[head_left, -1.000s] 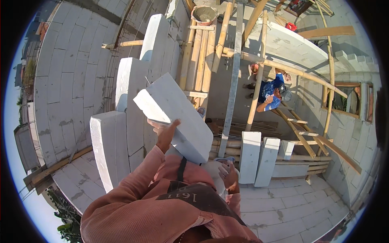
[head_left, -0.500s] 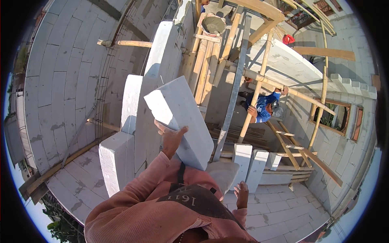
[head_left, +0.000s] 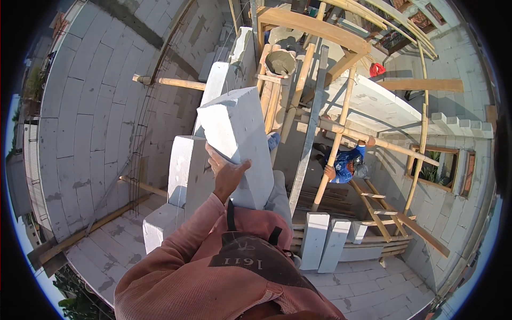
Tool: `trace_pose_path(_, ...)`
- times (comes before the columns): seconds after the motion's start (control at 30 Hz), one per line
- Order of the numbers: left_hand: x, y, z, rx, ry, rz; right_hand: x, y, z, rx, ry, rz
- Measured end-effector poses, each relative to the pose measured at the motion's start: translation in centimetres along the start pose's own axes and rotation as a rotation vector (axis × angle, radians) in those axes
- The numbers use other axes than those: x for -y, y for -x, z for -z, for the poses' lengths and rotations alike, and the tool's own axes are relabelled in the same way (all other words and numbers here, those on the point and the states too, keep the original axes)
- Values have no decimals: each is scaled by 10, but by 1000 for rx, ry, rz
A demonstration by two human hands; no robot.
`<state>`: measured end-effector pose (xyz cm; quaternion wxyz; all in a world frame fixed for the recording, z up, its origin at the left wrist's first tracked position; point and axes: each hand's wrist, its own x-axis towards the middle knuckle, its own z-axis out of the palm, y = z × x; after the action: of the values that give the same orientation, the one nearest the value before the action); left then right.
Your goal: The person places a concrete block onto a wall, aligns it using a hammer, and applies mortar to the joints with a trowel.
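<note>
My left hand (head_left: 226,173) has its fingers wrapped round the side of a large white block (head_left: 237,136), held upright and tilted over my pink-clad front. Just left of it stands a stepped wall of white blocks (head_left: 178,160), with a lower block (head_left: 157,226) nearest me and taller ones beyond. A thin wire rises near the held block. My right hand does not show; my body seems to hide it. A grey-clad leg (head_left: 279,189) shows beside the block.
A co-worker in blue (head_left: 349,165) grips bamboo scaffolding (head_left: 336,152) at right, above a wooden ladder (head_left: 373,208). A mortar bucket (head_left: 280,64) rests on poles ahead, under a timber frame (head_left: 304,21). A long grey bar (head_left: 306,146) crosses beside me; several blocks (head_left: 314,240) stand at lower right.
The held block has swung more upright and toward the left-hand wall. My right hand has dropped out of sight. The view has shifted, and the co-worker has both hands on the bamboo.
</note>
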<state>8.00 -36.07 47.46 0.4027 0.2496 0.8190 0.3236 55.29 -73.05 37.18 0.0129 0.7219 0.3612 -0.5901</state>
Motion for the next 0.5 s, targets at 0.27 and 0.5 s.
trace_pose_path(0.27, -114, -133, 50, 98, 276, -121, 150, -79, 38, -98, -561, -432)
trace_pose_path(0.5, -231, -200, 133, 156, 160, -40, 236, -106, 71, -84, -624, -442)
